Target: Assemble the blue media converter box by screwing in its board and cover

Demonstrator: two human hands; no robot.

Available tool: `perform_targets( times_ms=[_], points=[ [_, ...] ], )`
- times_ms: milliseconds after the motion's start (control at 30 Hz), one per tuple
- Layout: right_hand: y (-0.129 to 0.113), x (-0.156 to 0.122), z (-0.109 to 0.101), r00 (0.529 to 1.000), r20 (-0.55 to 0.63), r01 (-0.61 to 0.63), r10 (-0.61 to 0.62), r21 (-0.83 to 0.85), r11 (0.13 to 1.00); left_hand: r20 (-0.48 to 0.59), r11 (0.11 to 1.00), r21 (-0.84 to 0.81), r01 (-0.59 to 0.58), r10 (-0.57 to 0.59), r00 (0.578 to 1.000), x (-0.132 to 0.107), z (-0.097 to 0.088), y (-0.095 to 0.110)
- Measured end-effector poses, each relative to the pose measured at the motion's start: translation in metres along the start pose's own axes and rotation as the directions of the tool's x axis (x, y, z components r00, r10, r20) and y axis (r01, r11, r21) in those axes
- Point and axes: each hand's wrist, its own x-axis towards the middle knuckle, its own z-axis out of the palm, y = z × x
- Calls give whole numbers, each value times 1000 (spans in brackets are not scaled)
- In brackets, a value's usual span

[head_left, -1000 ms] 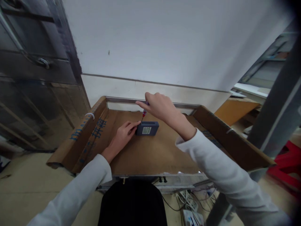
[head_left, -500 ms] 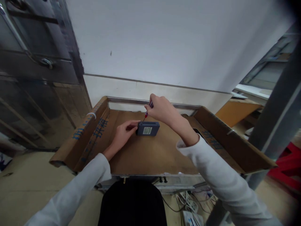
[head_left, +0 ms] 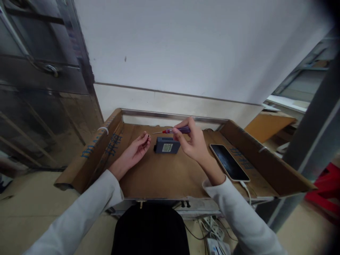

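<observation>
My right hand [head_left: 191,140] grips a screwdriver [head_left: 168,131] by its purple handle. The shaft lies nearly level, with its tip pointing left toward my other hand. The thumb and finger of my left hand [head_left: 139,147] are pinched on a tiny dark piece, apparently a screw [head_left: 149,136], close to the driver's tip. Between and just below the hands, a dark blue-grey box [head_left: 159,146] with vent slots and a white label stands on the cardboard, touched by neither hand.
Cardboard [head_left: 170,177] with raised side flaps covers the table. A phone [head_left: 230,163] with a white cable [head_left: 247,191] lies to the right. A wall [head_left: 170,102] rises behind the table. Power strips [head_left: 214,228] and wires are on the floor below.
Both hands have come away from the box. The screwdriver has swung from steep to nearly level, its tip off the box. My left hand now shows a small dark piece at its fingertips.
</observation>
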Motion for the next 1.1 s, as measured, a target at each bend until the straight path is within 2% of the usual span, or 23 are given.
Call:
perform_targets(
  times_ms=[133,200,400,600,667,733,767,800,833,900,967,1033,1100],
  points=[
    [2,-1,7,998,23,56,-57,19,998,-31,990,-125,64,-68,997,-2,3,1],
    [3,0,8,996,35,78,-79,23,997,-36,988,-138,74,-80,996,-2,3,0],
    [5,4,8,993,81,93,-88,-52,994,1,1000,11,-6,6,1000,1,-2,-5],
    [4,3,11,983,129,145,-134,-83,986,2,992,-128,-6,6,1000,1,-1,-6],
    [6,5,8,984,130,132,-123,-59,990,43,994,-74,-83,86,995,0,1,-7],
    [9,9,-2,990,114,88,-86,-17,996,113,959,96,-266,255,960,-2,3,-8],
    [11,12,-10,993,110,53,-53,6,999,160,897,216,-386,357,920,-3,4,-9],
    [13,15,-18,994,111,17,-20,24,1000,222,791,349,-502,451,864,-5,5,-9],
    [15,19,-28,993,117,-11,7,30,1000,302,648,475,-595,516,802,-7,6,-8],
    [19,26,-48,984,169,-52,51,1,999,477,335,645,-687,526,704,-10,5,-8],
    [21,34,-66,968,229,-84,105,-100,991,592,120,697,-707,460,662,-11,3,-9],
    [21,39,-76,947,286,-86,143,-201,976,637,14,704,-710,430,640,-10,1,-10],
    [20,42,-80,933,323,-65,159,-285,956,652,-43,701,-712,445,614,-8,-1,-11]
  ],
)
